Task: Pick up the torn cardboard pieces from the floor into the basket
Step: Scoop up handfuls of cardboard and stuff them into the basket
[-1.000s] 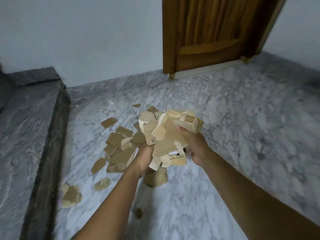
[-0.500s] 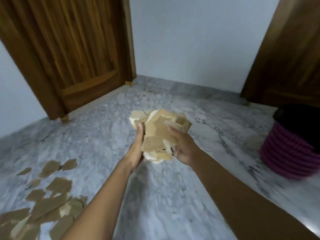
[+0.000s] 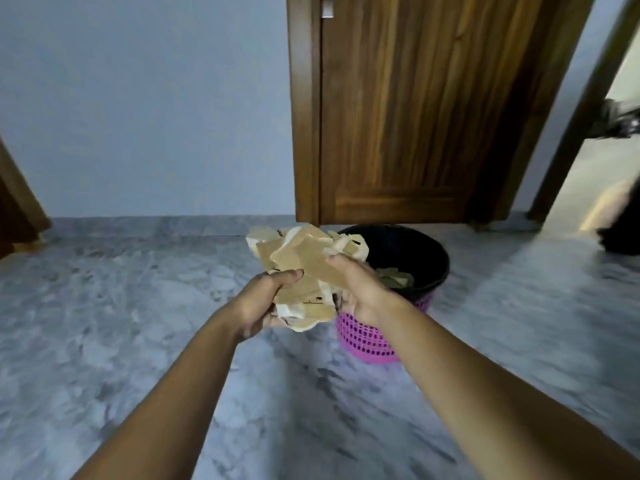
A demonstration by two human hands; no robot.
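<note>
Gripping one bundle of torn cardboard pieces [image 3: 304, 268], the left hand [image 3: 263, 303] and right hand [image 3: 360, 292] hold it beside the basket [image 3: 367, 337] on the marble floor [image 3: 104, 323].

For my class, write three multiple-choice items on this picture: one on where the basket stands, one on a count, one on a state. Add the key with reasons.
1. Where does the round pink perforated plastic basket stand?
A. on a shelf
B. on the grey marble floor before the brown wooden door
C. on a chair

2. How many hands hold the bundle of torn brown cardboard pieces?
A. none
B. one
C. two

3. What is the basket's state?
A. upright, with cardboard scraps inside
B. tipped over
C. covered by a lid

Key: 1 B, its base sits on the floor before the door. 2 C, the left hand and the right hand both grip the bundle. 3 A, its mouth faces up and scraps lie in it.
</note>
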